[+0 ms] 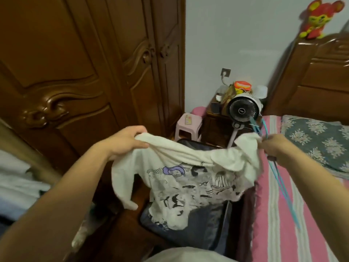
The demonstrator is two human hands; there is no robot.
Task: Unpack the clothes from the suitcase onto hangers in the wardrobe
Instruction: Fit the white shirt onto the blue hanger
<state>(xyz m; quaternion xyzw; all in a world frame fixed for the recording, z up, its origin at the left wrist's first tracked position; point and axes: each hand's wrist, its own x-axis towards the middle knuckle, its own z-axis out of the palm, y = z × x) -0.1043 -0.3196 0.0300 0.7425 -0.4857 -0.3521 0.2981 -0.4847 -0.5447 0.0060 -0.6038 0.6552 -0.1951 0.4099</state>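
White printed cotton T-shirt (190, 178): hanging mid-frame above the dark open fabric suitcase (207, 229). Left hand (125, 142) gripping one shoulder; right hand (273, 147) pinching the other together with blue plastic hangers (279, 178). Advice: open the neckline before threading a hanger.

The suitcase (198, 224) lies on the floor between the wardrobe (75, 63) on the left and the bed (294, 205) on the right; a fan (243, 110) stands behind it.

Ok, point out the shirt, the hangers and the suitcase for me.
shirt (188, 178), head view, printed front.
hangers (276, 173), head view, blue bars below the right hand.
suitcase (205, 224), head view, dark lining.
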